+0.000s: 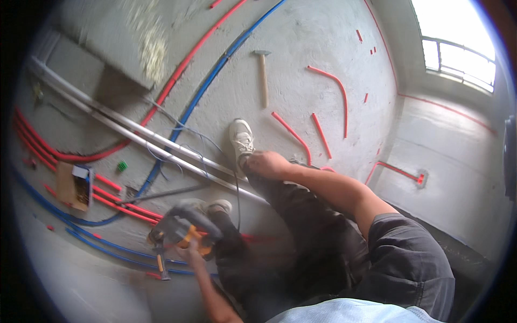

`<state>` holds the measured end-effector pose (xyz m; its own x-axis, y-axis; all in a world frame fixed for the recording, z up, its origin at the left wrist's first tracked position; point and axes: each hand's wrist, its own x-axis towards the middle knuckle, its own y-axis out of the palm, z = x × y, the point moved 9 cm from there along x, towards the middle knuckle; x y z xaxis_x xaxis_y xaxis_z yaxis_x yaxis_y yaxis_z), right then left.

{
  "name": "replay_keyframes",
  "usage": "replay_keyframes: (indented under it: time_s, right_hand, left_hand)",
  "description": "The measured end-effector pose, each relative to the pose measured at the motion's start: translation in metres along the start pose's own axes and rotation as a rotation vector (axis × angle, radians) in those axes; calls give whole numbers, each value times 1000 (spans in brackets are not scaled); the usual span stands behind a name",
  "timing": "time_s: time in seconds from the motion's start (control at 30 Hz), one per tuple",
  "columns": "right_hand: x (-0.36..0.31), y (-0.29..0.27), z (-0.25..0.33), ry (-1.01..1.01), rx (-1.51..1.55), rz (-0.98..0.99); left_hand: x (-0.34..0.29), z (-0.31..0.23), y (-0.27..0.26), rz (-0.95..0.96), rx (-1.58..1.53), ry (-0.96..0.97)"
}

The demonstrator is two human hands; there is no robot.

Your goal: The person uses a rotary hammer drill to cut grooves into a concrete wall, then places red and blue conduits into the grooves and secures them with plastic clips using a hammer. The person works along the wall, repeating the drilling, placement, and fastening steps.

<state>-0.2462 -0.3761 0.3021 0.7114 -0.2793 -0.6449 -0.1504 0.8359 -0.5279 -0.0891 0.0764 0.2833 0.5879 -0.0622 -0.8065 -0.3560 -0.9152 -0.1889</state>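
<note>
My left hand (192,252) is wrapped round the handle of a black and orange power tool (188,229). The tool is smeared by motion, so its exact kind does not show. Just beside it, a small hammer (160,262) with an orange handle lies near the blue pipes. My right hand (268,164) is closed above my dark trouser leg, close to my light shoe (241,137). Whatever its fingers may hold is hidden. A hammer with a wooden handle (264,81) lies on the concrete floor beyond that shoe.
White pipes (124,128), a red pipe (177,75) and a blue pipe (210,81) cross the floor, with a thin grey cable (202,145) over them. Cut red pipe pieces (321,134) lie ahead. An open cardboard box (67,188) stands left, near a green object (122,166).
</note>
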Motion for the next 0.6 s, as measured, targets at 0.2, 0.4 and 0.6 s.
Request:
replay_keyframes:
  time_s: [0.2,0.4,0.6]
  right_hand:
    - [-48,-27,73,71,426,334]
    - [-121,-142,70,272,1477,-40]
    - [-176,-281,9,468,1729,-236]
  left_hand:
    - [-48,-143,146,333,429,126]
    - [-149,-195,299,556,385,-51]
    - [-216,-224,450,896,274,-221]
